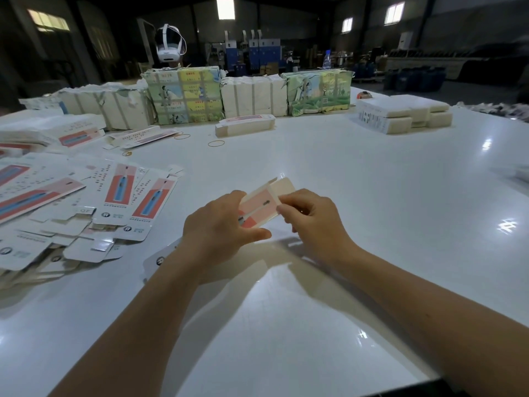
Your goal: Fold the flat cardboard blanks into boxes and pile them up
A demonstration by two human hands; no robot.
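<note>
Both hands hold one small pink-and-white cardboard box [262, 206] just above the white table [372, 196], near its middle. My left hand [220, 224] grips the box's near end, thumb under it. My right hand [309, 216] pinches the far end by the open flap [283, 186], which sticks up. A loose heap of flat printed blanks [86, 213] lies at the left. One folded box [246, 126] lies farther back, and another [140, 138] at the back left.
Wrapped bundles of blanks [183, 96] line the table's far edge. A stack of white blanks [403, 114] stands at the back right. Rubber bands [216, 143] lie on the table. A white headset [169, 43] stands behind the bundles.
</note>
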